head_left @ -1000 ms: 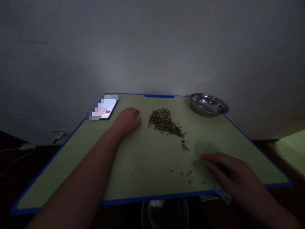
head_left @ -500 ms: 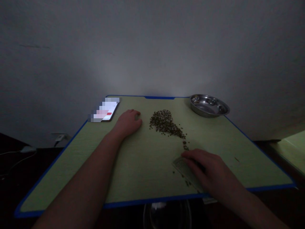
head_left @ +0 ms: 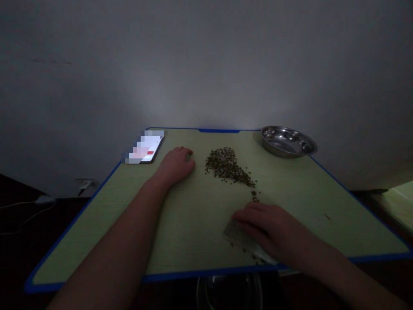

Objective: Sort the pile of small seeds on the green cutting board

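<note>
Head cam: grain pile (head_left: pixel 224 162) lies on the desk (head_left: pixel 187 232) btwn the hands, long axis far-left to near-right, tail pointing at the R hand (head_left: pixel 254 224). R hand's just near of that tail, pinched on a pale card (head_left: pixel 232 233), prob. plastic, tho too dim to be sure; loose grains (head_left: pixel 244 250) lie along its near side. L hand (head_left: pixel 176 165) rests half open, nothing seen in it, just left of the wide end, so nearer the bulk.
</note>
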Motion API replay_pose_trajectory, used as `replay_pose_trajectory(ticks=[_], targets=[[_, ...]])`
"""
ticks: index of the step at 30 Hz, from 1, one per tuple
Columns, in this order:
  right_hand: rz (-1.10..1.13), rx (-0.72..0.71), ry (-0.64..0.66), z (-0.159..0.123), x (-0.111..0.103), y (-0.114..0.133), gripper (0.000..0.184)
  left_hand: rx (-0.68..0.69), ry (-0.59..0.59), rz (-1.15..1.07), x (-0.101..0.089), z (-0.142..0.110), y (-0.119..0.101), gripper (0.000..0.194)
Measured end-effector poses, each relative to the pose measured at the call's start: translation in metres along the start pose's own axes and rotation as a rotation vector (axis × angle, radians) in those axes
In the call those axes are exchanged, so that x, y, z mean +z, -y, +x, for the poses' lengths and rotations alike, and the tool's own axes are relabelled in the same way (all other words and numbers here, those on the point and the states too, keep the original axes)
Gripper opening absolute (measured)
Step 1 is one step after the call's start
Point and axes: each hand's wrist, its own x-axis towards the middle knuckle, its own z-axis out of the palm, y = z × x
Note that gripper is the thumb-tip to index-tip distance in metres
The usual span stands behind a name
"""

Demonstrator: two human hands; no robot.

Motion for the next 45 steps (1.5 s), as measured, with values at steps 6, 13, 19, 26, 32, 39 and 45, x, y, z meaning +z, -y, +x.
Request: replay_pose_trajectory(ticks=[6, 13, 19, 26, 32, 39, 45], targets=[[-0.011, -0.063, 0.069, 0.002, -0.002, 0.003, 0.024, -0.001, 0.008, 0.017, 0.000, 0.001, 0.000, 0.042], [-0.025, -0.134, 0.155, 0.007, -0.003, 0.004, 0.022, 0.003, -0.002, 0.001, 0.000, 0.001, 0.000, 0.043], [0.000, -0.160, 0.163, 0.010, -0.004, 0.007, 0.020, -0.005, 0.000, -0.002, 0.000, 0.000, -0.001, 0.043], [-0.015, -0.210, 0.175, 0.011, -0.003, 0.009, 0.018, -0.004, 0.000, -0.009, 0.000, 0.000, 0.000, 0.044], [-0.030, -0.246, 0.193, 0.012, -0.007, 0.013, 0.018, -0.018, 0.006, -0.008, -0.001, -0.001, -0.001, 0.044], [0.003, -0.232, 0.189, 0.014, -0.008, 0.013, 0.019, -0.009, 0.001, -0.015, 0.001, 0.000, 0.000, 0.043], [-0.102, -0.257, 0.138, 0.027, -0.004, 0.014, 0.021, -0.003, -0.001, -0.009, 0.001, 0.000, 0.000, 0.043]])
